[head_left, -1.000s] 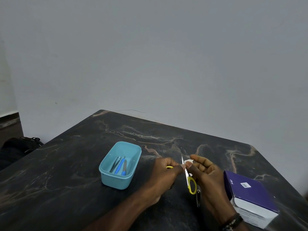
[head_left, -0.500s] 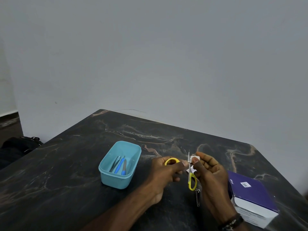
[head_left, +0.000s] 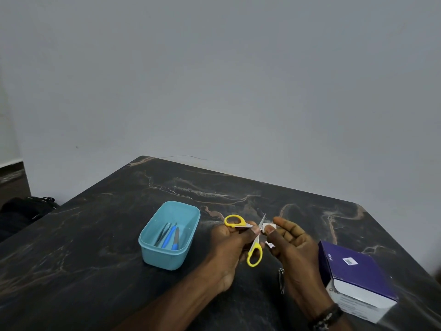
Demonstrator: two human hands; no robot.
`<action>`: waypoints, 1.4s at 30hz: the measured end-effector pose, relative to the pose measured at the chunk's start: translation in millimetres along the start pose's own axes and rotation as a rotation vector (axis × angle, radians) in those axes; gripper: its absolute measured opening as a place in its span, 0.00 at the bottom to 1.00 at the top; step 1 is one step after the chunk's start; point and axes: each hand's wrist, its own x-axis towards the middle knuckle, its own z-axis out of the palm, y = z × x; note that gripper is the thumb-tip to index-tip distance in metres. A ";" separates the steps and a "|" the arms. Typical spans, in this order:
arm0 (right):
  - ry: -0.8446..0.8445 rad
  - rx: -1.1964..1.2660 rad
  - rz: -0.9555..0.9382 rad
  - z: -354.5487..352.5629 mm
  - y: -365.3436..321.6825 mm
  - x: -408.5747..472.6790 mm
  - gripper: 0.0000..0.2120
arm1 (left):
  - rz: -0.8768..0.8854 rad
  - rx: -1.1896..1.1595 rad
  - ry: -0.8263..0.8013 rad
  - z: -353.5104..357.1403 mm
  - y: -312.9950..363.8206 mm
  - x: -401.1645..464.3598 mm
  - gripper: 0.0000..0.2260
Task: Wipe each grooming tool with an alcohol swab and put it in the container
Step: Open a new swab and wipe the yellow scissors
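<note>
- The left hand (head_left: 230, 242) gripped the scissors (head_left: 253, 237) near the pivot, blades splayed open, just right of the tub (head_left: 152, 252).
- The right hand (head_left: 288, 242) pinched a swab (head_left: 269, 227) by thumb and forefinger at one blade, other fingers relaxed.
- Best wiped from pivot to tip, with fingers off the edge.
- A clipper (head_left: 281, 280) lay on the table (head_left: 95, 235), probably awaiting its wipe.
</note>
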 end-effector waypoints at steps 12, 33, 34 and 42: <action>0.075 -0.040 -0.035 -10.7 -12.7 3.2 0.11 | 0.062 0.175 0.059 -4.9 10.0 1.3 0.02; -0.007 -0.234 -0.110 -6.1 -15.4 -0.8 0.10 | 0.131 0.241 0.078 0.0 10.3 -4.5 0.05; -0.004 -0.234 -0.112 -6.1 -15.0 -0.9 0.10 | 0.130 0.239 0.077 0.0 10.4 -4.7 0.05; -0.006 -0.200 -0.133 -3.9 -16.2 -3.5 0.05 | 0.127 0.228 0.064 0.2 11.9 -5.5 0.05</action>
